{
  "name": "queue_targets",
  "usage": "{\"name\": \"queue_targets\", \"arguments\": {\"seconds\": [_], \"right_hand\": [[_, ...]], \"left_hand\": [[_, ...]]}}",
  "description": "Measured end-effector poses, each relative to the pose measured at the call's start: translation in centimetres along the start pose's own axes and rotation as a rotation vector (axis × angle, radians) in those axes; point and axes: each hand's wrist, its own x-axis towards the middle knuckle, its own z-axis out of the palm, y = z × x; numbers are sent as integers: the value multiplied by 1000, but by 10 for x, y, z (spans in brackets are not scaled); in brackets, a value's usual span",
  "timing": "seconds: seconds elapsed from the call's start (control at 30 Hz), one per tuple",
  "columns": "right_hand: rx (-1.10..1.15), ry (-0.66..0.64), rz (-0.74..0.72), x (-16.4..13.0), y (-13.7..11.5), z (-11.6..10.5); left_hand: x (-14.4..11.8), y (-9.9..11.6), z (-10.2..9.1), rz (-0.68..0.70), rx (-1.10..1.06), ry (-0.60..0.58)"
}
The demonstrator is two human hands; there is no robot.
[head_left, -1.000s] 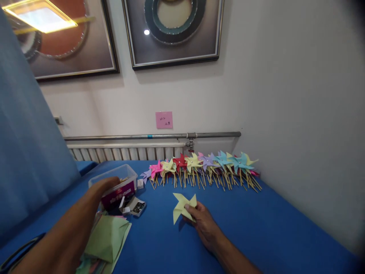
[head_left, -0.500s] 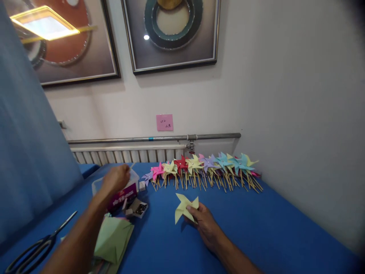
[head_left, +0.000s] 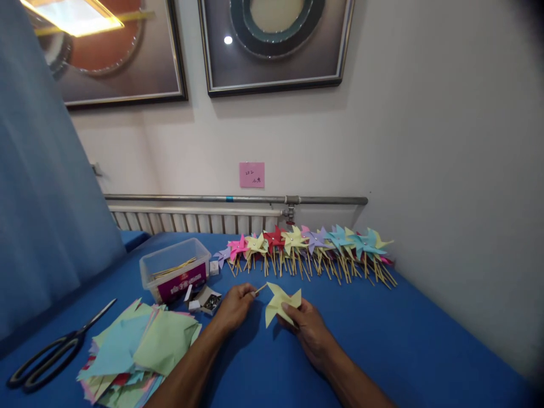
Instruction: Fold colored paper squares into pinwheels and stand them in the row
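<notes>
My right hand (head_left: 309,330) pinches a pale yellow paper pinwheel (head_left: 278,303), thumb on its front and fingers behind. Close by on the left, my left hand (head_left: 237,305) is closed on a thin wooden stick (head_left: 260,288), whose tip points toward the pinwheel's upper blade. Whether stick and paper touch, I cannot tell. Beyond my left hand lies an opened small box of metal pins (head_left: 211,302). More sticks (head_left: 174,268) lie in a clear plastic tub (head_left: 147,262) with a purple label.
Finished pinwheels on sticks (head_left: 317,241) lie in a row along the back of the blue table (head_left: 340,351). Coloured paper pieces (head_left: 140,343) are piled at front left, beside black-handled scissors (head_left: 63,345). A blue curtain (head_left: 51,187) hangs at the left; a radiator (head_left: 191,218) runs behind.
My left hand has come from over the plastic tub, right and nearer, bringing a stick beside the pinwheel. The right hand still holds the pinwheel in nearly the same place. The view has shifted slightly.
</notes>
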Motion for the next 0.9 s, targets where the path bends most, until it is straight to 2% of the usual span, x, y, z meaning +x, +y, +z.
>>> {"name": "queue_targets", "arguments": {"seconds": [0.1, 0.27, 0.57, 0.8, 0.9], "right_hand": [[-3, 25, -5, 1, -1, -4], [-8, 45, -10, 3, -3, -6], [-14, 30, -15, 3, -2, -3], [-19, 21, -51, 2, 2, -2], [-24, 26, -50, 2, 2, -2]], "left_hand": [[2, 0, 0, 70, 9, 58], [1, 4, 2, 34, -5, 56], [-7, 7, 18, 15, -131, -174], [-7, 2, 21, -7, -201, -281], [-9, 4, 19, -7, -191, -284]]}}
